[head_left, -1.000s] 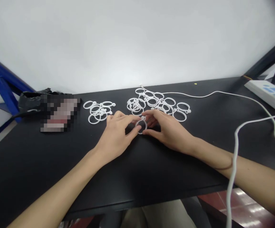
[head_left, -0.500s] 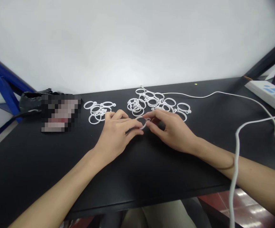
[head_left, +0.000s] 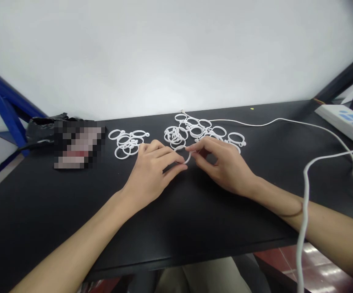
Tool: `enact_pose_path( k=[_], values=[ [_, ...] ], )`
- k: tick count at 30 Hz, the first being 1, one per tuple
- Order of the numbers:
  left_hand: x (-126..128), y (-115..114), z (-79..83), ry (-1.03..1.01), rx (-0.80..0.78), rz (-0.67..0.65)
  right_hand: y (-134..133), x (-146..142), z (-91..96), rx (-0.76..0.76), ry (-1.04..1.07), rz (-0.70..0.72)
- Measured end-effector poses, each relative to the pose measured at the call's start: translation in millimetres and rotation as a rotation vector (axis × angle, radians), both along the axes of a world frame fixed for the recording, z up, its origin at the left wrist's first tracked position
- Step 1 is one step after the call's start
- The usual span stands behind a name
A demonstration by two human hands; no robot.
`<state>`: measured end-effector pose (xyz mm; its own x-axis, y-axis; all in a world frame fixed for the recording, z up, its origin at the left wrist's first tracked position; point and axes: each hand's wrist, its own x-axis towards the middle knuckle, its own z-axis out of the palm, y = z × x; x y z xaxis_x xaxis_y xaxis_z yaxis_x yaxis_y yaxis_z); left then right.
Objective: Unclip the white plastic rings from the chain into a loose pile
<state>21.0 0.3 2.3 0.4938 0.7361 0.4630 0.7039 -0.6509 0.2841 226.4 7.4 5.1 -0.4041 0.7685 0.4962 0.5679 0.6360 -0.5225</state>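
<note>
My left hand and my right hand meet over the middle of the black table. Both pinch one white plastic ring between their fingertips, the left from the left side, the right from the right. The ring is partly hidden by my fingers. Just beyond them lies a large pile of white rings. A smaller pile of white rings lies to the left of my left hand.
A white cable runs across the right of the table and hangs over its front edge. A white power strip sits at far right. A dark bag and a blurred object lie at the left. Blue frame bars stand far left.
The ring held by both hands has tilted and shifted slightly away from me and right. My right hand's fingers have drawn in to a pinch on it.
</note>
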Motion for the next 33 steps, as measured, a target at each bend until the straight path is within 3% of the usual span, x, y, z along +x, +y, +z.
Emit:
enact_pose_path(
  k=[10, 16, 19, 23, 29, 33],
  values=[
    [-5, 5, 3.7, 0.015, 0.118, 0.026, 2, 0, -0.3, 0.045, 0.024, -0.047],
    [-51, 36, -3.8, 0.158, 0.154, 0.461, 12, -3, -12.7, 0.17, -0.337, 0.044],
    [-62, 42, -5.8, 0.168, 0.119, 0.523, 14, -5, -15.6, 0.184, -0.43, 0.097],
    [-43, 32, -4.3, 0.134, 0.128, 0.469, 12, -6, -12.7, 0.155, -0.449, 0.116],
    [-11, 17, -8.2, 0.115, -0.035, 0.135, 4, -4, -9.5, 0.141, -0.391, 0.157],
    [-10, 17, -9.5, 0.09, -0.115, 0.057, 0, -5, -7.7, 0.117, -0.357, 0.181]
  ],
)
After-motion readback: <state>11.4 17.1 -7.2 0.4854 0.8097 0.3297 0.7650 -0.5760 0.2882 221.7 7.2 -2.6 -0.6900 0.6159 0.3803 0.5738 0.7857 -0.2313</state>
